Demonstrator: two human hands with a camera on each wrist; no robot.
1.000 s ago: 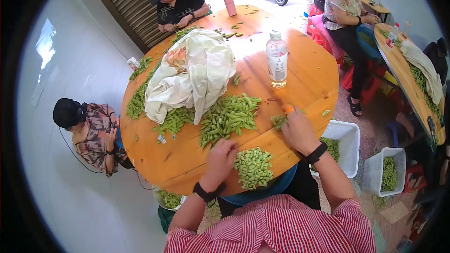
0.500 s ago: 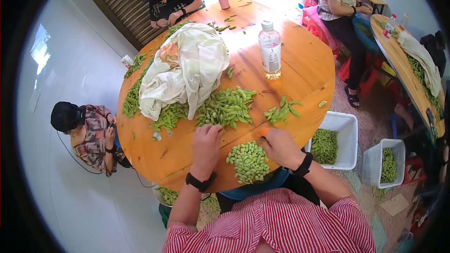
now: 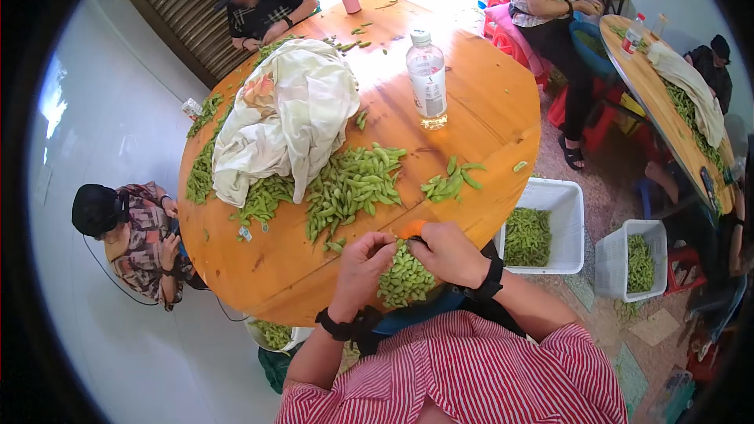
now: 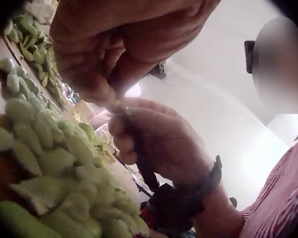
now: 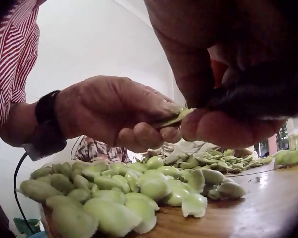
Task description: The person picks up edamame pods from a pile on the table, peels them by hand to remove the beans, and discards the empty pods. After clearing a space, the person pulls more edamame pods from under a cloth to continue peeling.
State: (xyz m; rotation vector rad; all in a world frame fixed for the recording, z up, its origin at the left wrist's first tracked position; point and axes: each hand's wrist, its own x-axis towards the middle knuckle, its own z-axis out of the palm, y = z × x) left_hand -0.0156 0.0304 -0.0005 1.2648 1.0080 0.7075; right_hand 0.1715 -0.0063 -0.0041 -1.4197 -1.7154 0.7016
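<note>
Holds a green pod (image 5: pixel 175 120) in the left hand (image 3: pixel 361 268), clamped between thumb and fingers, just above the heap of shelled beans (image 3: pixel 404 283) on the wooden desk (image 3: pixel 488 98). Pinches the pod's other end in the right hand (image 3: pixel 454 256), with fingers nearly touching those of the left over the heap's far side. Wears an orange cover (image 3: pixel 411 228) on a finger of the right hand and a black band on each wrist. Has, beyond the heap and to its left, a pile of pods (image 3: pixel 355 187), then a bunched white cloth (image 3: pixel 302 122) farther off. Shows, beyond the heap and to its right, a small cluster of pods (image 3: pixel 450 182); well beyond the heap, an upright plastic bottle (image 3: pixel 428 82); right of the heap, below desk level, a white basket (image 3: pixel 569 226) containing more pods.
</note>
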